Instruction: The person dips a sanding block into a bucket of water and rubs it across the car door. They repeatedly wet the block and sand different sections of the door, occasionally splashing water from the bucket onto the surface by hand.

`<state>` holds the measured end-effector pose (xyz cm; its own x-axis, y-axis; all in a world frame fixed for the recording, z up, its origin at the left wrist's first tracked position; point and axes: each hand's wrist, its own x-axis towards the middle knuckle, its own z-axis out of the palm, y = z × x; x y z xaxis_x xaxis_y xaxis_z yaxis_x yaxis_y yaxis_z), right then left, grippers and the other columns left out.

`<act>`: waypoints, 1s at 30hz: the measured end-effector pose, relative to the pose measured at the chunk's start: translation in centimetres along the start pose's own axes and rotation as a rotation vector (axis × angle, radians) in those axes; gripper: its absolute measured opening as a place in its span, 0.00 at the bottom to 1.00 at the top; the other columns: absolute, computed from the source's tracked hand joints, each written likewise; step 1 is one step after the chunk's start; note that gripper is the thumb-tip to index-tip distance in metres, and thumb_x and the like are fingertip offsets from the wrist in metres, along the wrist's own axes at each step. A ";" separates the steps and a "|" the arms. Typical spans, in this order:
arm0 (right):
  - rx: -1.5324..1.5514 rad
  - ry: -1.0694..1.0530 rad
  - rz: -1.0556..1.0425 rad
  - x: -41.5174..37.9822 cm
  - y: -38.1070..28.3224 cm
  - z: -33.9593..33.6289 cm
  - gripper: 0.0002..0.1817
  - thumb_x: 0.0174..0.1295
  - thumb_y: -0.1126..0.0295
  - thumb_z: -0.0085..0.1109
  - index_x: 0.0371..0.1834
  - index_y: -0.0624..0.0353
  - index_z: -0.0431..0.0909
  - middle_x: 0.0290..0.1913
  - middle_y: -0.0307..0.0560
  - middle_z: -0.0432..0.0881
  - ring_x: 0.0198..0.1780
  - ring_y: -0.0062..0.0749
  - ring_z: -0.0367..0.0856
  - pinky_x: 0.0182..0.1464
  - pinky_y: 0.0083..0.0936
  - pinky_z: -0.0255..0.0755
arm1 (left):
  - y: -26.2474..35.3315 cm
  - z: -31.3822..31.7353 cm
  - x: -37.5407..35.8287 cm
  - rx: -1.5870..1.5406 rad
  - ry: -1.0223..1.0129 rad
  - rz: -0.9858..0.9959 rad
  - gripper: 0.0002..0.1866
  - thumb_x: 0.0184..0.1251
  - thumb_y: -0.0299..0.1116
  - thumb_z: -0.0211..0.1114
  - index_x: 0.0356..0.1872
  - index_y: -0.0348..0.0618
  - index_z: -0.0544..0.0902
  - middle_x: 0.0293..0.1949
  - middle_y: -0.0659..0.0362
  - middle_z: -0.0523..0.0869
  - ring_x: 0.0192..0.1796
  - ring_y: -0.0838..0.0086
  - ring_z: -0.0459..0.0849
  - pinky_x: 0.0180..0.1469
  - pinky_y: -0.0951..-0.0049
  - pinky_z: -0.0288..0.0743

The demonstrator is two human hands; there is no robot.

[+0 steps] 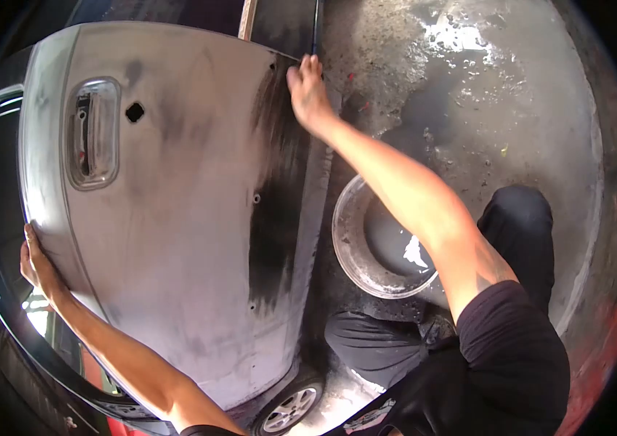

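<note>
A car door panel [185, 189] with patchy grey, sanded-looking paint fills the left and middle of the view. My left hand [38, 267] rests at the panel's far left edge by the window, fingers stretched out and holding nothing visible. Across the panel, my right hand [308, 94] lies against its lower edge, at the top end of a dark, streaked band [272, 218]. The right fingers look extended and slightly blurred; the surface under the palm is hidden. A recessed door handle [94, 134] sits in the panel, beside a dark diamond-shaped hole [135, 112].
Below my right forearm stands a round basin [352, 247] holding liquid. Wet concrete floor [468, 123] spreads to the right. A car wheel [290, 410] is at the bottom, near my bent knees [377, 345]. The window frame [3, 305] curves along the left.
</note>
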<state>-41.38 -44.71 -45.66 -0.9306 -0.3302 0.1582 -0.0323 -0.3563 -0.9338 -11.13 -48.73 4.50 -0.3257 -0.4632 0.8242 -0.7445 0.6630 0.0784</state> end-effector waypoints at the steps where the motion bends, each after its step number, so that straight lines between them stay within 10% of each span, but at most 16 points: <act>1: -0.005 -0.024 0.031 1.0 -0.1 -0.3 0.41 0.82 0.48 0.38 0.81 0.77 0.48 0.84 0.75 0.40 0.86 0.60 0.36 0.86 0.42 0.33 | -0.1 -0.3 -0.1 0.034 -0.016 -0.011 0.32 0.71 0.61 0.66 0.43 0.34 0.89 0.33 0.59 0.87 0.35 0.76 0.80 0.42 0.71 0.74; 7: -0.096 -0.284 -0.186 -22.0 0.9 1.2 0.43 0.80 0.57 0.47 0.84 0.73 0.37 0.84 0.74 0.35 0.85 0.68 0.33 0.84 0.55 0.36 | -0.8 -1.0 0.9 0.120 -0.054 -0.061 0.32 0.72 0.61 0.66 0.42 0.33 0.89 0.32 0.60 0.87 0.35 0.76 0.79 0.41 0.71 0.74; 13: -0.128 -0.096 -0.005 1.6 1.6 -1.1 0.40 0.82 0.50 0.41 0.80 0.76 0.49 0.83 0.76 0.44 0.85 0.64 0.39 0.85 0.47 0.38 | 0.1 -0.4 0.0 0.090 -0.036 -0.077 0.31 0.72 0.58 0.66 0.49 0.34 0.89 0.40 0.54 0.91 0.40 0.72 0.84 0.48 0.70 0.78; 21: -0.267 -0.422 -0.194 -19.7 1.5 0.9 0.42 0.79 0.61 0.46 0.83 0.76 0.34 0.85 0.70 0.31 0.87 0.57 0.31 0.85 0.48 0.31 | 0.2 -0.5 0.0 0.227 0.056 -0.047 0.34 0.67 0.64 0.67 0.48 0.38 0.91 0.34 0.56 0.89 0.40 0.73 0.81 0.48 0.70 0.72; 24: 0.339 -0.288 -0.089 -4.0 4.3 0.6 0.31 0.81 0.55 0.45 0.72 0.76 0.61 0.77 0.68 0.61 0.79 0.54 0.59 0.78 0.43 0.54 | 0.5 -0.1 -0.6 0.177 0.091 -0.060 0.32 0.65 0.63 0.70 0.49 0.40 0.92 0.39 0.54 0.92 0.43 0.72 0.85 0.51 0.70 0.75; 25: -0.047 -0.151 -0.330 1.5 6.1 0.1 0.29 0.82 0.51 0.45 0.64 0.73 0.67 0.71 0.65 0.67 0.72 0.51 0.66 0.72 0.45 0.60 | 0.5 -0.2 -0.5 0.222 0.073 -0.057 0.31 0.65 0.61 0.70 0.50 0.42 0.92 0.42 0.54 0.93 0.46 0.71 0.86 0.53 0.70 0.75; 27: -0.072 -0.106 -0.057 0.7 3.5 1.2 0.35 0.82 0.49 0.43 0.72 0.75 0.62 0.79 0.68 0.58 0.80 0.56 0.57 0.78 0.44 0.54 | -0.4 0.0 -0.2 0.198 0.082 -0.021 0.28 0.64 0.59 0.72 0.41 0.40 0.93 0.33 0.58 0.90 0.38 0.74 0.81 0.47 0.71 0.74; 30: -0.068 -0.206 -0.222 -15.4 1.1 3.4 0.39 0.83 0.52 0.41 0.82 0.73 0.45 0.86 0.67 0.38 0.86 0.59 0.35 0.85 0.43 0.35 | 2.0 0.2 -2.0 0.191 0.138 0.000 0.25 0.68 0.54 0.69 0.35 0.37 0.91 0.27 0.57 0.86 0.31 0.70 0.80 0.41 0.66 0.74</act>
<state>-25.79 -43.01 -48.06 -0.8047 -0.4235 0.4161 -0.2574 -0.3826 -0.8873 -12.10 -46.60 2.87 -0.2525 -0.3699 0.8941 -0.8454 0.5338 -0.0179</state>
